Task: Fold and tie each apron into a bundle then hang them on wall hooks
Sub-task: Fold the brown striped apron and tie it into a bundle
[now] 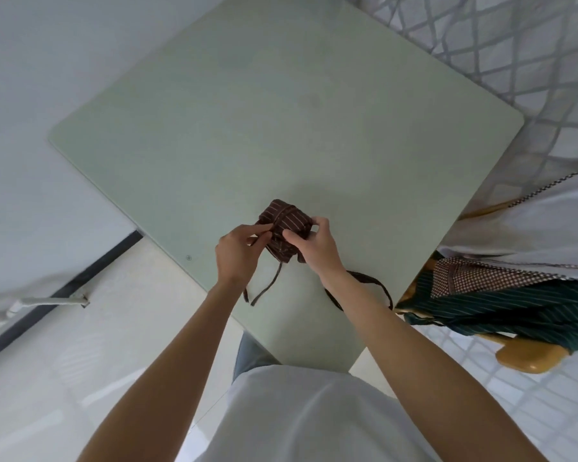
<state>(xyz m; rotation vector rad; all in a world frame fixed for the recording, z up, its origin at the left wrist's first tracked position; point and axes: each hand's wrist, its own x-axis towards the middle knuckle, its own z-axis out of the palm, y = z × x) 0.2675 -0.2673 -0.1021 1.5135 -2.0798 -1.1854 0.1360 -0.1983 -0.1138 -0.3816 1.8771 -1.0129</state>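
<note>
Both hands work the brown striped apron bundle on the green table: left hand pinches its strap, right hand grips the bundle

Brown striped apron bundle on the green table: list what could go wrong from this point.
1. The left hand pinches a strap at the brown striped bundle; if that grip slackens, the wrap may loosen and the folds open.
2. Two strap ends and a loop trail near the table edge; they could snag or drag the bundle off.
3. The other aprons heaped on the chair overhang it and might slide down.
</note>
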